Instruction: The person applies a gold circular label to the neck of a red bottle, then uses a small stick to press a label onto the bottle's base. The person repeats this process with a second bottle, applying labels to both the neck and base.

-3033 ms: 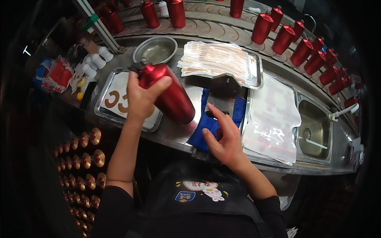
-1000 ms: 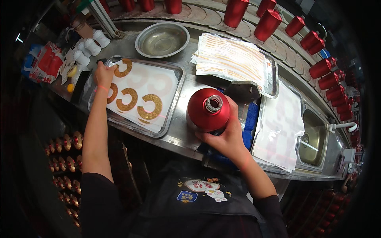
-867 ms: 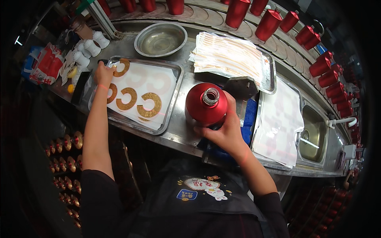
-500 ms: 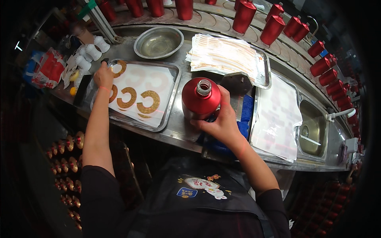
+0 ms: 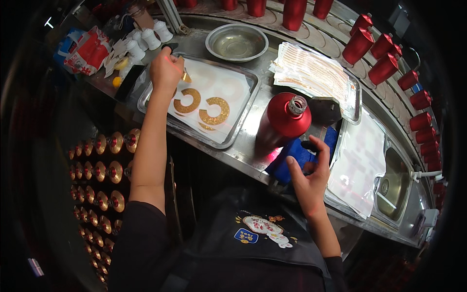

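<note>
My left hand (image 5: 165, 70) reaches over a steel tray (image 5: 243, 114) lined with white sheet, its fingers curled on a gold C-shaped sticker (image 5: 186, 76) at the tray's far left. Two more gold C-shaped stickers (image 5: 187, 100) (image 5: 214, 111) lie flat beside it. A red metal bottle (image 5: 282, 121) with an uncapped neck stands upright on the counter right of the tray. My right hand (image 5: 309, 180) hovers just in front of the bottle with fingers apart and holds nothing. It is above a blue cloth (image 5: 296, 158).
A steel bowl (image 5: 237, 42) sits behind the tray. A second tray holds a stack of printed sheets (image 5: 316, 73); white sheets (image 5: 360, 160) lie by a sink (image 5: 396, 187). Red bottles (image 5: 360, 44) line the back. Small white bottles (image 5: 146, 39) stand far left; gold-capped items (image 5: 102, 170) fill a rack below.
My right hand set the red bottle upright on the counter, let go and drew back toward me. My left hand stayed on the far-left sticker in the tray.
</note>
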The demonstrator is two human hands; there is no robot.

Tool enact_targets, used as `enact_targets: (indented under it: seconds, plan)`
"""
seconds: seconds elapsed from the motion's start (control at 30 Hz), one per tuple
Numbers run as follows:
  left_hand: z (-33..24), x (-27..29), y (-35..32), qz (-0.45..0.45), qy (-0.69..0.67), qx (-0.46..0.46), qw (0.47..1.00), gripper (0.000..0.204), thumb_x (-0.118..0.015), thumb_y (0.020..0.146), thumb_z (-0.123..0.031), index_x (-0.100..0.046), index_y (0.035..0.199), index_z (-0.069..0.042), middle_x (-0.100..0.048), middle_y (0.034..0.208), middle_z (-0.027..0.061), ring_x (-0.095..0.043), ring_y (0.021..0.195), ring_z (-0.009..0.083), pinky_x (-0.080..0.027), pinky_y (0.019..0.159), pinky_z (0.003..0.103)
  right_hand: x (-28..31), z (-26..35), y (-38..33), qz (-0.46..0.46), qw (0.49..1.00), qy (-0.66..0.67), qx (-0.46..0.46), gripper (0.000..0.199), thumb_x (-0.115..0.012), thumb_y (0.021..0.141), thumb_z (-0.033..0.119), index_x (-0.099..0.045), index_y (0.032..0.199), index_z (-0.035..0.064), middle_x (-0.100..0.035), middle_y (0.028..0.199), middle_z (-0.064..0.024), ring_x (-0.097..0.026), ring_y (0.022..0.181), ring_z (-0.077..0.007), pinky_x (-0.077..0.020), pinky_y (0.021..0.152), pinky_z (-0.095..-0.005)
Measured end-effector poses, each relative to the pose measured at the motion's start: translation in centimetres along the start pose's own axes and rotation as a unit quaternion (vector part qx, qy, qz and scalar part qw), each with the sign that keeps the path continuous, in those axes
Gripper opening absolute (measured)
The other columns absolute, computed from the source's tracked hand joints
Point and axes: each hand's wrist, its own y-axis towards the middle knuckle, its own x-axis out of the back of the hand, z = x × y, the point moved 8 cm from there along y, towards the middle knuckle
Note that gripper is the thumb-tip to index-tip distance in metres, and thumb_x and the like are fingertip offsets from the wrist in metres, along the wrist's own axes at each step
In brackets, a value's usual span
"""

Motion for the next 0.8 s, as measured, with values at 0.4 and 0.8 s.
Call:
enact_targets:
  seconds: [0.4, 0.8]
  plan:
    - [-14.4, 6.2, -15.8, 0.134, -0.501, 0.175, 0.837, 0.043, -0.070, 0.088, 0.004, -0.056, 0.129, 0.006, -0.068, 0.088, 0.0046, -0.063, 0.072, 0.0041, -0.049, 0.063, 0.018, -9.4, 2.1, -4.6, 0.270, 0.829, 0.432, -0.232, 0.052, -0.059, 0.104, 0.031, -0.050, 0.148, 0.0046, -0.054, 0.064, 0.0016, -0.043, 0.049, -0.0058, -0.0345, 0.047, -0.0235]
    - [-19.6, 6.3, -19.3, 0.125, -0.610, 0.118, 0.773, 0.039, -0.068, 0.089, 0.009, -0.051, 0.124, 0.004, -0.065, 0.099, 0.0071, -0.068, 0.082, 0.0093, -0.054, 0.073, 0.021, 0.1, 3.7, -0.8, 0.006, 0.911, 0.408, 0.061, 0.028, -0.068, 0.093, -0.005, -0.060, 0.119, -0.0012, -0.068, 0.112, -0.0056, -0.064, 0.097, -0.0090, -0.0526, 0.086, -0.0242]
